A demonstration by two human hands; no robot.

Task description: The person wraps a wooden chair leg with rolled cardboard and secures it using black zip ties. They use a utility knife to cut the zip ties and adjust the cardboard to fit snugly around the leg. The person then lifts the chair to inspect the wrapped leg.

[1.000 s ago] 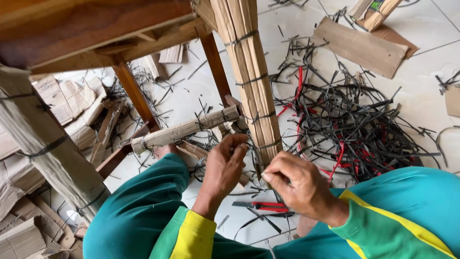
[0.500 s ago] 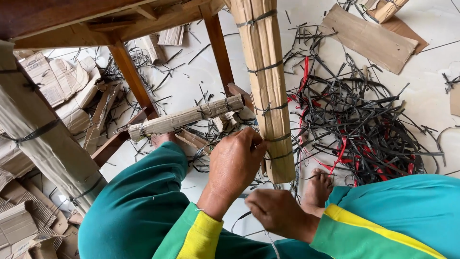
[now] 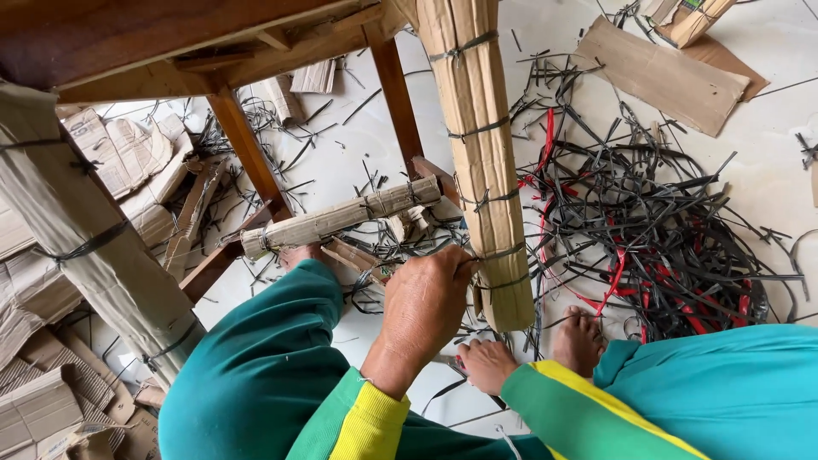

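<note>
White tiled floor [image 3: 358, 153] below us, our left hand [image 3: 423, 302] should grip the strap [image 3: 498, 253] taut around the cardboard-wrapped leg [image 3: 477, 162] while our right hand [image 3: 486, 365], low beneath, grasps something we cannot tell.

Bright, even daylight, sharp throughout.
Soft, short shadows under the black strap scraps [image 3: 656, 247] on the pale floor [image 3: 767, 170]; mild sheen there, no harsh glare. Dimmer beneath the wooden table [image 3: 128, 43] at upper left. Slight wide-angle stretch toward the edges; no motion blur.
</note>
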